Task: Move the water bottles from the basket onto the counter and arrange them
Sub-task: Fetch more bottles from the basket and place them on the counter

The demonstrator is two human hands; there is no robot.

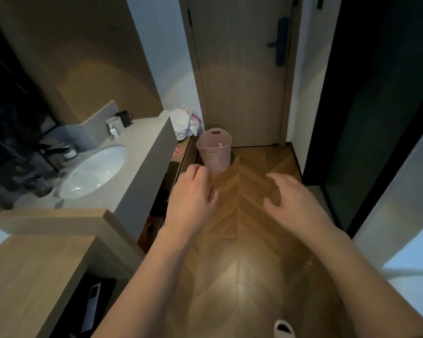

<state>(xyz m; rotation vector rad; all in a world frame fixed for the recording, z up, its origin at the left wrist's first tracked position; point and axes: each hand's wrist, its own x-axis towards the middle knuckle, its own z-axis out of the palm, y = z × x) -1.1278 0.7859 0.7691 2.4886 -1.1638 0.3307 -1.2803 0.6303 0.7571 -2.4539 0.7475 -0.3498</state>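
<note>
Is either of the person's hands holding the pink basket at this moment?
No, the left hand and right hand hang open, apart from the basket.

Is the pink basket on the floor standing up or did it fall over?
Standing up. The pink basket sits on the wood floor by the door, its open rim facing upward.

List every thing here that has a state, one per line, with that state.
Left hand: open, holding nothing, reaching forward.
Right hand: open, fingers spread, holding nothing.
Basket: upright on the floor by the door; contents hard to tell.
Door: closed.
Sink: no water running that shows.
White mug: upright on the counter.
Black mug: upright behind it.
</note>
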